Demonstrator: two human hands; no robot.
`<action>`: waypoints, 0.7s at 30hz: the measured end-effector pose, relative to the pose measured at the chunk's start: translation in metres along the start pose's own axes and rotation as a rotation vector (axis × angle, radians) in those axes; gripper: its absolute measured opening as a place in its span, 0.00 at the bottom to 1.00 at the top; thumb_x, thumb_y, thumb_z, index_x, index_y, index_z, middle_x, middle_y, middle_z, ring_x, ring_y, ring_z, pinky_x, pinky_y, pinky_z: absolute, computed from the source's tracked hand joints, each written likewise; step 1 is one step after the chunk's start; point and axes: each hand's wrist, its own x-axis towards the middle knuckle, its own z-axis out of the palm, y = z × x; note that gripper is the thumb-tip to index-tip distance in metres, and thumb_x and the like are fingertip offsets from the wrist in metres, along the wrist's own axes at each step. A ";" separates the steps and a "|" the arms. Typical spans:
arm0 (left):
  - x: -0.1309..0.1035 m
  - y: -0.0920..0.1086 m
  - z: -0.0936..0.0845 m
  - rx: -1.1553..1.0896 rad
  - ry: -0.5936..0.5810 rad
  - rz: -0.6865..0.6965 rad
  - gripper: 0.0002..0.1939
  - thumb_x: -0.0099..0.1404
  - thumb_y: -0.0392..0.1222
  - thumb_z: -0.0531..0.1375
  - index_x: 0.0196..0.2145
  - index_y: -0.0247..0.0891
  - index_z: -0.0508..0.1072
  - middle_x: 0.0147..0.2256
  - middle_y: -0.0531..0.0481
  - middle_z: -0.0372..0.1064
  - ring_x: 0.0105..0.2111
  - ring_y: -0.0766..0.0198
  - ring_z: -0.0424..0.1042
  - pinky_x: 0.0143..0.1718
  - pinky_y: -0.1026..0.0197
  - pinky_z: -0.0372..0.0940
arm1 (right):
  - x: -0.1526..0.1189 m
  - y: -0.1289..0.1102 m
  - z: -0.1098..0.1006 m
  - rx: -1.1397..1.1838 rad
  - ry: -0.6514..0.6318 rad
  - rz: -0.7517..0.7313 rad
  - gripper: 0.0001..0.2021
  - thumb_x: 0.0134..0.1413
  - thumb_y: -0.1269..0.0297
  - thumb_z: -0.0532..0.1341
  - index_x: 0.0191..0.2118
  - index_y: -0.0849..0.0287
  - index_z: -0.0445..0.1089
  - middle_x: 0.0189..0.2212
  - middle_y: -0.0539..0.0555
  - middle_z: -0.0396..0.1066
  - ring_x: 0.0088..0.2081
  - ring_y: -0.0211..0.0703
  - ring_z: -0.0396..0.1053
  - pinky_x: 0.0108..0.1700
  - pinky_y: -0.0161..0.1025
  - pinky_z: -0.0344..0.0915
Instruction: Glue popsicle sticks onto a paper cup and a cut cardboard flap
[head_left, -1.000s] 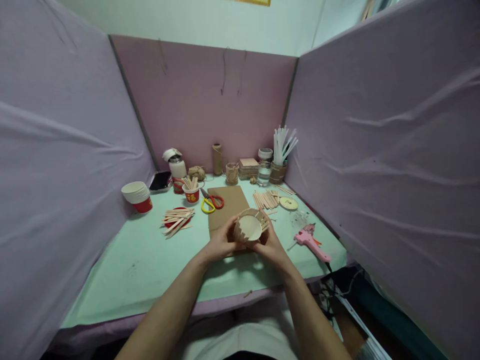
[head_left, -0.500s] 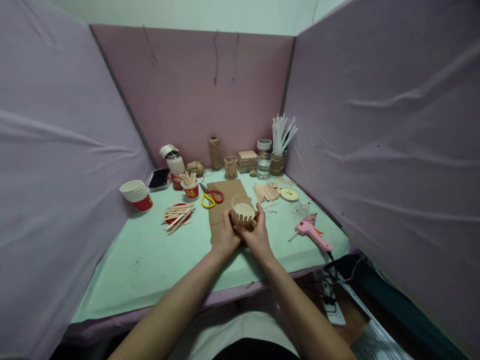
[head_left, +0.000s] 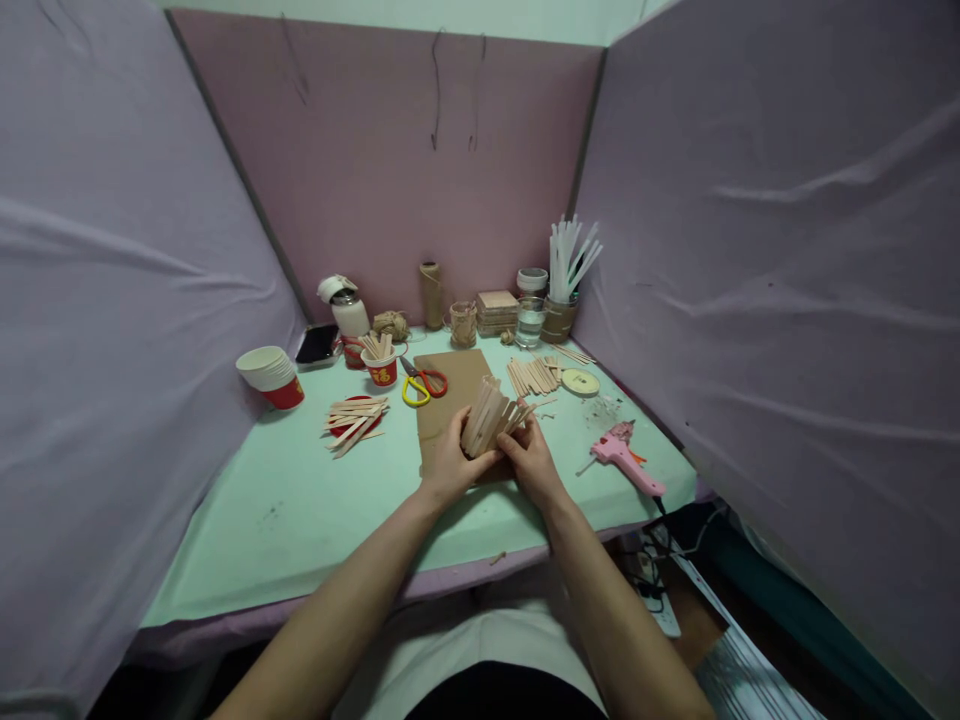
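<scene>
A cup-like piece covered with wooden sticks (head_left: 486,418) is held over the cardboard sheet (head_left: 450,385), tilted so its stick-covered side shows. My left hand (head_left: 451,465) wraps its left side, and my right hand (head_left: 534,462) grips it from the right, fingers partly hidden behind it. The thumbs are close together at its lower part. Red and yellow scissors (head_left: 424,384) lie on the cardboard's left edge. Flat wooden sticks (head_left: 534,376) lie in a row beyond my right hand.
Pink glue gun (head_left: 626,465) lies right, its cord over the edge. Stacked paper cups (head_left: 271,378), a stick pile (head_left: 356,422) and a red cup of sticks (head_left: 381,368) are left. Along the back stand a glass of water (head_left: 529,325), twine and white glue sticks (head_left: 570,262).
The cup-like piece has been turned in both hands: its open top faced me before, and now its stick-covered side shows. The camera view has shifted slightly.
</scene>
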 end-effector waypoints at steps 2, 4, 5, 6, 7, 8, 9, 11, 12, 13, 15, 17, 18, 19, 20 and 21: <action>-0.001 0.003 0.000 0.057 0.027 0.027 0.38 0.53 0.46 0.68 0.58 0.39 0.60 0.54 0.39 0.66 0.53 0.47 0.67 0.53 0.47 0.61 | 0.000 0.001 0.001 -0.026 0.012 -0.019 0.45 0.43 0.58 0.71 0.65 0.52 0.50 0.53 0.56 0.71 0.55 0.50 0.68 0.61 0.52 0.59; -0.002 0.003 0.000 0.078 0.059 0.031 0.39 0.53 0.45 0.68 0.59 0.39 0.58 0.52 0.39 0.67 0.52 0.48 0.68 0.52 0.48 0.62 | 0.000 0.002 0.001 -0.062 0.022 -0.021 0.45 0.42 0.59 0.71 0.65 0.52 0.51 0.51 0.56 0.72 0.54 0.50 0.69 0.61 0.52 0.59; -0.002 0.003 0.001 0.077 0.078 0.032 0.39 0.53 0.45 0.68 0.59 0.38 0.58 0.52 0.39 0.67 0.52 0.48 0.68 0.52 0.48 0.62 | 0.001 0.002 0.001 -0.068 0.025 -0.022 0.45 0.42 0.58 0.71 0.65 0.53 0.51 0.51 0.56 0.72 0.53 0.50 0.69 0.61 0.52 0.60; -0.002 0.002 0.001 0.074 0.102 0.036 0.40 0.53 0.46 0.68 0.59 0.38 0.57 0.52 0.39 0.66 0.52 0.48 0.68 0.52 0.48 0.62 | 0.001 0.003 0.001 -0.065 0.029 -0.026 0.45 0.41 0.58 0.71 0.65 0.53 0.51 0.51 0.57 0.71 0.53 0.50 0.69 0.60 0.52 0.60; -0.001 0.001 0.001 0.069 0.132 0.044 0.40 0.52 0.46 0.68 0.59 0.38 0.57 0.53 0.39 0.66 0.52 0.49 0.67 0.53 0.48 0.62 | 0.001 0.004 0.001 -0.054 0.037 -0.035 0.46 0.41 0.58 0.71 0.65 0.53 0.50 0.52 0.58 0.70 0.54 0.50 0.69 0.60 0.52 0.61; -0.001 0.001 0.001 0.063 0.163 0.056 0.40 0.52 0.46 0.69 0.59 0.39 0.57 0.53 0.39 0.65 0.53 0.49 0.66 0.54 0.48 0.61 | 0.002 0.004 0.001 -0.038 0.054 -0.047 0.45 0.41 0.57 0.71 0.65 0.52 0.50 0.54 0.58 0.68 0.54 0.49 0.68 0.59 0.51 0.61; -0.001 0.000 0.000 0.058 0.196 0.071 0.40 0.52 0.46 0.69 0.59 0.39 0.57 0.54 0.40 0.64 0.54 0.49 0.65 0.55 0.48 0.60 | 0.002 0.004 0.000 -0.023 0.078 -0.061 0.45 0.42 0.56 0.71 0.64 0.51 0.49 0.57 0.59 0.65 0.55 0.49 0.67 0.58 0.51 0.63; 0.000 0.000 -0.001 0.049 0.259 0.090 0.40 0.51 0.44 0.69 0.58 0.40 0.57 0.56 0.41 0.62 0.56 0.50 0.63 0.57 0.48 0.58 | 0.003 0.005 -0.002 -0.015 0.142 -0.084 0.41 0.44 0.55 0.70 0.63 0.49 0.51 0.58 0.59 0.62 0.54 0.48 0.68 0.54 0.48 0.67; 0.001 0.000 -0.001 0.041 0.284 0.090 0.40 0.51 0.43 0.69 0.58 0.40 0.57 0.56 0.41 0.62 0.56 0.50 0.63 0.57 0.48 0.57 | 0.003 0.005 -0.004 -0.034 0.189 -0.097 0.38 0.44 0.54 0.69 0.60 0.49 0.54 0.57 0.58 0.62 0.52 0.47 0.69 0.51 0.46 0.69; 0.001 0.000 -0.002 0.030 0.305 0.082 0.39 0.51 0.43 0.69 0.58 0.40 0.57 0.55 0.41 0.61 0.56 0.50 0.63 0.58 0.48 0.57 | 0.003 0.004 -0.005 -0.066 0.244 -0.115 0.34 0.44 0.53 0.69 0.57 0.50 0.57 0.54 0.57 0.65 0.50 0.46 0.70 0.47 0.44 0.70; 0.003 0.001 -0.003 -0.020 0.322 0.044 0.39 0.50 0.43 0.69 0.57 0.39 0.58 0.55 0.41 0.62 0.56 0.51 0.62 0.58 0.48 0.56 | 0.003 0.003 -0.008 -0.146 0.347 -0.150 0.26 0.43 0.52 0.69 0.47 0.53 0.63 0.43 0.52 0.68 0.41 0.42 0.71 0.38 0.38 0.71; 0.004 0.000 -0.004 -0.139 0.286 -0.015 0.39 0.49 0.44 0.70 0.55 0.38 0.59 0.54 0.40 0.63 0.54 0.51 0.64 0.57 0.49 0.58 | 0.002 0.000 -0.010 -0.210 0.405 -0.168 0.19 0.42 0.53 0.70 0.36 0.55 0.65 0.31 0.48 0.67 0.33 0.38 0.69 0.32 0.34 0.67; 0.005 0.000 -0.004 -0.221 0.256 -0.049 0.38 0.50 0.45 0.70 0.55 0.37 0.59 0.54 0.40 0.63 0.54 0.51 0.64 0.57 0.50 0.58 | 0.001 -0.001 -0.011 -0.227 0.409 -0.168 0.17 0.43 0.53 0.69 0.32 0.56 0.64 0.27 0.46 0.65 0.30 0.37 0.66 0.30 0.33 0.66; 0.006 -0.001 -0.004 -0.310 0.223 -0.083 0.38 0.50 0.46 0.70 0.55 0.38 0.59 0.53 0.40 0.64 0.54 0.51 0.65 0.56 0.50 0.59 | 0.000 -0.002 -0.011 -0.237 0.403 -0.165 0.16 0.43 0.53 0.69 0.29 0.57 0.64 0.25 0.46 0.63 0.28 0.36 0.64 0.29 0.33 0.64; 0.006 -0.003 -0.004 -0.398 0.189 -0.115 0.37 0.51 0.47 0.69 0.55 0.38 0.59 0.54 0.40 0.65 0.54 0.51 0.66 0.56 0.51 0.59 | 0.000 -0.003 -0.011 -0.249 0.397 -0.161 0.16 0.43 0.53 0.69 0.27 0.57 0.64 0.23 0.46 0.63 0.26 0.36 0.63 0.28 0.33 0.63; 0.007 -0.004 -0.004 -0.479 0.160 -0.142 0.37 0.51 0.48 0.69 0.55 0.38 0.60 0.54 0.40 0.65 0.54 0.51 0.66 0.56 0.51 0.59 | -0.001 -0.004 -0.011 -0.259 0.391 -0.159 0.16 0.43 0.52 0.69 0.26 0.58 0.65 0.22 0.46 0.63 0.26 0.36 0.62 0.27 0.33 0.62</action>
